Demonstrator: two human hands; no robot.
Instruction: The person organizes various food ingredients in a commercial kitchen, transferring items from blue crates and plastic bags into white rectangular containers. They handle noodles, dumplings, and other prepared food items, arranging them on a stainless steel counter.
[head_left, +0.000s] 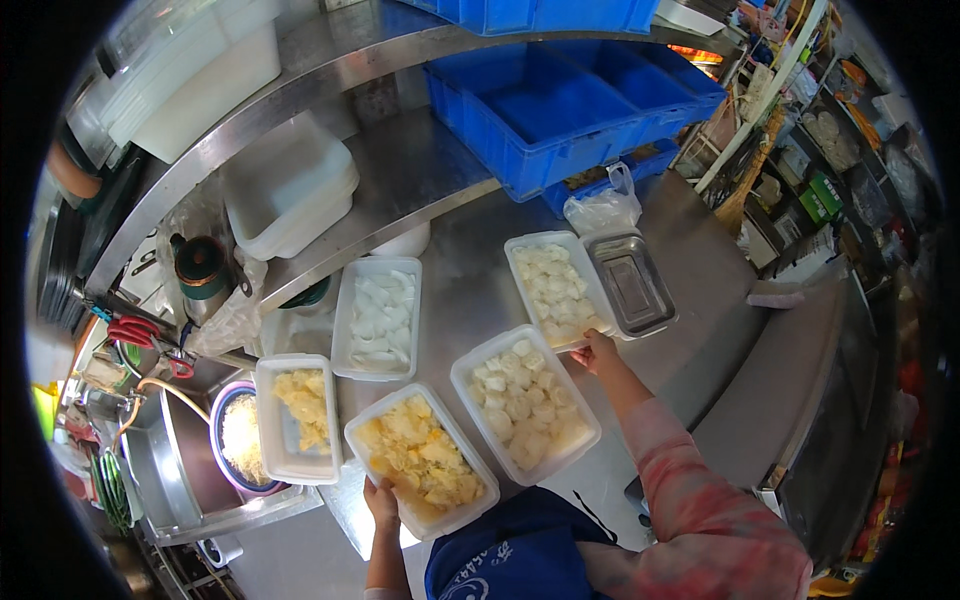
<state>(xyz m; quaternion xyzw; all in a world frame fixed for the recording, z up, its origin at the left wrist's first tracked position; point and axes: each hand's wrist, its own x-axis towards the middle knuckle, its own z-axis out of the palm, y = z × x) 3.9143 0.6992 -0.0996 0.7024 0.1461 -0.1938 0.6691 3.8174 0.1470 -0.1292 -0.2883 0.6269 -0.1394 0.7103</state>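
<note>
My left hand (381, 501) grips the left edge of a white plastic tub (486, 504) filled with yellowish, shredded-looking food (427, 457). With my right hand (596, 351) I hold the near edge of another white tub (517, 259), full of pale, rounded pieces. Between them lies a larger white tub (459, 367) of whitish round pieces, touched by neither hand as far as I can tell. A tub (337, 349) of translucent white pieces stands farther back. Left of my left hand is a tub (262, 420) partly filled with yellow food.
A steel tray (637, 289) adjoins the far right tub, with a plastic bag (604, 210) behind it. Blue crates (517, 165) and stacked white bins (289, 187) stand on the steel shelving. At left, a bowl of shreds (244, 439) sits by the steel sink (161, 450).
</note>
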